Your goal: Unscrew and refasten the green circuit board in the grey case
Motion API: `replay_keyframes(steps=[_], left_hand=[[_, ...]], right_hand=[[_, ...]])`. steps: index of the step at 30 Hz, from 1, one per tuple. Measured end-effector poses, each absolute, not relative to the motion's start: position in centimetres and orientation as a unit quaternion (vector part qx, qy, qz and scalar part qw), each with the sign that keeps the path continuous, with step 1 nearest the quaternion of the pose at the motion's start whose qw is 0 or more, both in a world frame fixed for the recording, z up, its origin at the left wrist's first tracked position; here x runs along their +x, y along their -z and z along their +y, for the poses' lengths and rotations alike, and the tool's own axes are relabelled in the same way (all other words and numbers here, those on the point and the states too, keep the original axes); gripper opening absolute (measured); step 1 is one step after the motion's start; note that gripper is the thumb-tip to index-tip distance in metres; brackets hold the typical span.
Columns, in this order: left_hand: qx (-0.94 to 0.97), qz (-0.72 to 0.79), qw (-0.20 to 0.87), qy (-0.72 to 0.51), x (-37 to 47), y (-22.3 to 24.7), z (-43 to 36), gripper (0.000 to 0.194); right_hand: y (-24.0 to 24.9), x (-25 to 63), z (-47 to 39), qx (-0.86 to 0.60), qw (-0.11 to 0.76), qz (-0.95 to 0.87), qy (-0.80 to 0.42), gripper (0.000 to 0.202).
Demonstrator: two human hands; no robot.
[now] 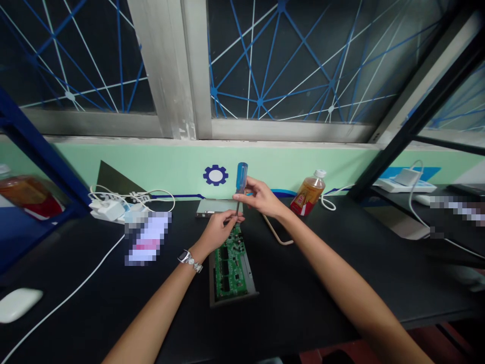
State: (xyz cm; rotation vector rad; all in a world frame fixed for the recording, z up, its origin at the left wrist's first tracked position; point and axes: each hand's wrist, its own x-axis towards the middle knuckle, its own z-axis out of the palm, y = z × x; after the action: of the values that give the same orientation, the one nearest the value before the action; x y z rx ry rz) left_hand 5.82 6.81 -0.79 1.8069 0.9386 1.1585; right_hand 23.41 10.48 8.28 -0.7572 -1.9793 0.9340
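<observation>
A screwdriver (241, 177) with a clear blue handle stands nearly upright, its shaft pointing down. My right hand (261, 197) is closed around it where handle and shaft meet. At the lower end of the shaft, the fingers of my left hand (220, 230) are pinched together; what they hold, if anything, is hidden. Below both hands lies a green circuit board (229, 273) seated in a grey metal casing (248, 275). The screwdriver's tip is over the board's far end, and I cannot tell whether it touches a screw.
Behind the board lies a flat grey metal cover (215, 206). A beige-edged phone (278, 231) and a drink bottle (308, 192) are to the right. On the left are a power strip with chargers (113, 210), a blurred-out screen (149, 240), a white cable (87, 280) and a white mouse (18, 305).
</observation>
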Motion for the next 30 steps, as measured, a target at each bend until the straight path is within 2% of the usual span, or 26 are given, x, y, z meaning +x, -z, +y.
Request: replay_keyframes(steps=[9, 19, 26, 30], left_hand=[[0.738, 0.398, 0.311, -0.448, 6.0, 0.6, 6.2, 0.025], [0.764, 0.430, 0.225, -0.424, 6.3, 0.5, 5.5, 0.021], [0.763, 0.436, 0.226, -0.420, 6.2, 0.6, 5.5, 0.022], [0.761, 0.435, 0.231, -0.423, 6.0, 0.9, 5.7, 0.022]], right_hand=[[-7.2, 21.8, 9.8, -0.358, 0.502, -0.750, -0.239, 0.040], [-6.8, 20.7, 8.9, -0.423, 0.510, -0.720, -0.206, 0.036], [-7.1, 20.9, 8.6, -0.455, 0.494, -0.713, -0.204, 0.047], [-8.1, 21.8, 8.7, -0.404, 0.446, -0.767, -0.223, 0.036]])
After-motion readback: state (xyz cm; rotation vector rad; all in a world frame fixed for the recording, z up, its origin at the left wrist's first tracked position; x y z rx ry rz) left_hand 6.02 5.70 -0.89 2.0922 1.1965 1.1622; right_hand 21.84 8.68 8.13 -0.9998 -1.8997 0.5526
